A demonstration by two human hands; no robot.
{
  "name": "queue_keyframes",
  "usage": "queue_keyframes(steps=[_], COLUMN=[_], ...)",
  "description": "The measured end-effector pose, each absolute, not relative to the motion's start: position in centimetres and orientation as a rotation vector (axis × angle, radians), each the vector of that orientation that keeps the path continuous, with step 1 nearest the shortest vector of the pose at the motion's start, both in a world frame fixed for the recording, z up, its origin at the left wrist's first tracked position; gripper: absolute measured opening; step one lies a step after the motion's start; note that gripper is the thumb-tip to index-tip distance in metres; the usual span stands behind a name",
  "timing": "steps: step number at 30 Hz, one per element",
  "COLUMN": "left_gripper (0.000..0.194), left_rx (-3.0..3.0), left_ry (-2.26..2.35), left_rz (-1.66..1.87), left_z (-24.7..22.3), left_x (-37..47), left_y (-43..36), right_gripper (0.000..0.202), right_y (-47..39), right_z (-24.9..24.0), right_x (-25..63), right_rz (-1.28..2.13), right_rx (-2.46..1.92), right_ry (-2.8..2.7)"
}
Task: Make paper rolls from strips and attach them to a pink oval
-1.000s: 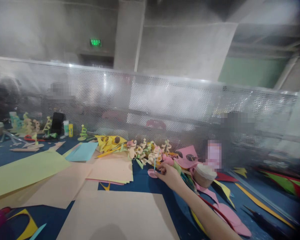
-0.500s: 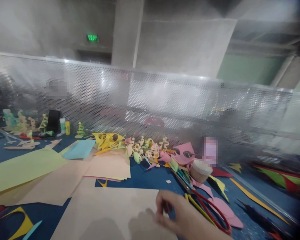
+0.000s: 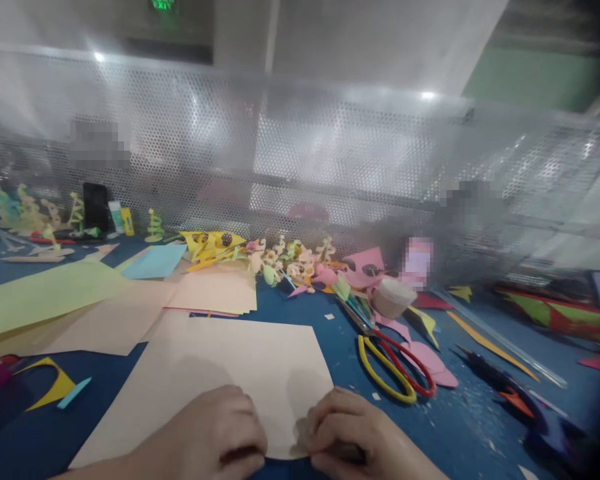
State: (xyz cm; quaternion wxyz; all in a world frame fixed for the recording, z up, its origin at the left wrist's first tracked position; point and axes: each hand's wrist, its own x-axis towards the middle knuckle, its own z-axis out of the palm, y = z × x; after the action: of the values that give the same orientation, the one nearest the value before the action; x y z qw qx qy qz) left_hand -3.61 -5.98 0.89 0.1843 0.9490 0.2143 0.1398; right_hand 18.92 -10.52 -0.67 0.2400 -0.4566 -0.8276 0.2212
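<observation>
A large pale pink sheet of paper [image 3: 220,360] lies on the blue table in front of me. At its near edge my left hand [image 3: 220,430] is closed, the curled fingers and thumb gripping the paper. My right hand [image 3: 350,430] pinches the same sheet at its near right corner, fingers bent over the edge. The short stretch of edge between the two hands bows slightly. Part of the sheet is hidden beneath my left hand and forearm. To the right of the sheet are scissors with red and yellow handles [image 3: 387,373].
Coloured paper sheets [image 3: 100,313] spread at left. Small paper curls and flowers [image 3: 295,260] are heaped at the back, below a perforated metal partition [image 3: 305,167]. A whitish cup-like roll [image 3: 393,297], pink cut-outs [image 3: 427,363] and a dark blue glue gun [image 3: 510,393] lie on the right.
My left hand has come into view on the paper's near edge. The right hand has come down from above the sheet to its near edge. The view has tilted downward.
</observation>
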Motion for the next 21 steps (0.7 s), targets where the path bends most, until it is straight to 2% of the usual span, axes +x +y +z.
queue_keyframes(steps=[5, 10, 16, 21], left_gripper=[0.016, 0.019, 0.025, 0.023], left_rx=[2.377, 2.39, 2.509, 2.514], left_ry=[0.869, 0.876, 0.644, 0.675], left_rz=[0.264, 0.249, 0.168, 0.103], left_z=[1.2, 1.6, 2.9, 3.0], left_x=[-3.6, -3.9, -3.8, -3.6], left_y=[-5.1, -4.8, -5.0, -5.3], right_gripper=[0.009, 0.014, 0.012, 0.016], right_y=[-10.5, -10.4, -10.3, -10.4], right_z=[-1.0, -0.6, -1.2, -1.7], right_x=[19.1, 19.4, 19.3, 19.6], right_rz=[0.66, 0.673, 0.579, 0.408], right_rx=[-1.593, -1.753, -1.8, -1.751], right_ry=[-2.074, -2.024, -1.986, -2.116])
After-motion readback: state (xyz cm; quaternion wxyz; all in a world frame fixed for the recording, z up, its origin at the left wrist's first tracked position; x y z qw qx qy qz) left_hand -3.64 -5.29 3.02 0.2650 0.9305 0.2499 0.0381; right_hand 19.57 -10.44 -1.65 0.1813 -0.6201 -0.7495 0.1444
